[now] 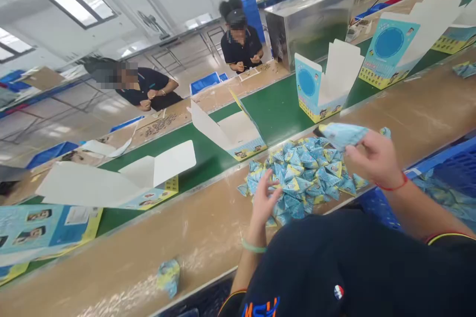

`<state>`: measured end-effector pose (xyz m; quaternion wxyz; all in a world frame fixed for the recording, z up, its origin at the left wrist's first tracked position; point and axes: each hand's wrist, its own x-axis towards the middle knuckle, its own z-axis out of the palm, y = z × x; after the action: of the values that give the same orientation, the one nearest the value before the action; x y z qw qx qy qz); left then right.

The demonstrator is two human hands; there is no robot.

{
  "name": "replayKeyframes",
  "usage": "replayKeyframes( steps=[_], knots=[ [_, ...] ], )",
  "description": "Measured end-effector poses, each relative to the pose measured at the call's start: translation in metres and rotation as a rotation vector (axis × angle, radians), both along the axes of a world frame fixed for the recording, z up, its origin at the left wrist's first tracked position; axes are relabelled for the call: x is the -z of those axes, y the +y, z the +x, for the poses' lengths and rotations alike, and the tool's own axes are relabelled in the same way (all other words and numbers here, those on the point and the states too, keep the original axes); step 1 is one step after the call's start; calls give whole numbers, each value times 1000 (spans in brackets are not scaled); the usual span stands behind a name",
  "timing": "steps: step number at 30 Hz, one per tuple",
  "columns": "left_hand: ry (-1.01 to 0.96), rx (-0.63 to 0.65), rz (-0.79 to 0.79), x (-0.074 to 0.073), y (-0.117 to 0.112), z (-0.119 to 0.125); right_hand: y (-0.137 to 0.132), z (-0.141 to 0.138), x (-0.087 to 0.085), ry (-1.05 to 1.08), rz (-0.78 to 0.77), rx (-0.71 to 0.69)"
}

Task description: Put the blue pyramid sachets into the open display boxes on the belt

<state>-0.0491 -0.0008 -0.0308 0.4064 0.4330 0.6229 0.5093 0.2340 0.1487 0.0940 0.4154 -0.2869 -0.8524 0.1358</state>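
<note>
Blue and glossy, a packet (pixel 344 135) is clamped between thumb and fingers of the right hand (pixel 374 156), above the pile (pixel 307 173). It probably feels light, slick and crushable, best pinched by a corner. Left hand (pixel 263 202), fingers apart, meets the pile's left side, though contact is unclear. Beyond the pile, cartons (pixel 309 84) line a green belt (pixel 277 114).

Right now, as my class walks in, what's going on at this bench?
A person's right hand holds a blue packet up beside a pile of blue-and-yellow packets on the brown bench. The left hand is open at the pile's near left edge; whether it touches is hard to tell. Beyond, open cardboard boxes stand in a row along a green strip, with other people on its far side.
</note>
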Motion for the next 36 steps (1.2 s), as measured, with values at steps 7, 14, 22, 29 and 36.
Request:
replayKeyframes(
  steps=[7,14,22,29,36],
  knots=[
    [82,-329,-161,23,-26,-93,1,-14,-51,74,93,-20],
    [-15,-482,-226,51,-10,-36,51,-5,-14,-106,-62,-213],
    [112,-491,-154,31,16,41,70,-44,112,-334,-373,-441],
    [329,-451,-278,34,26,31,79,-76,159,-707,-279,-385],
    [658,-115,-364,46,105,17,84,-59,172,-792,-259,-390]
  ],
)
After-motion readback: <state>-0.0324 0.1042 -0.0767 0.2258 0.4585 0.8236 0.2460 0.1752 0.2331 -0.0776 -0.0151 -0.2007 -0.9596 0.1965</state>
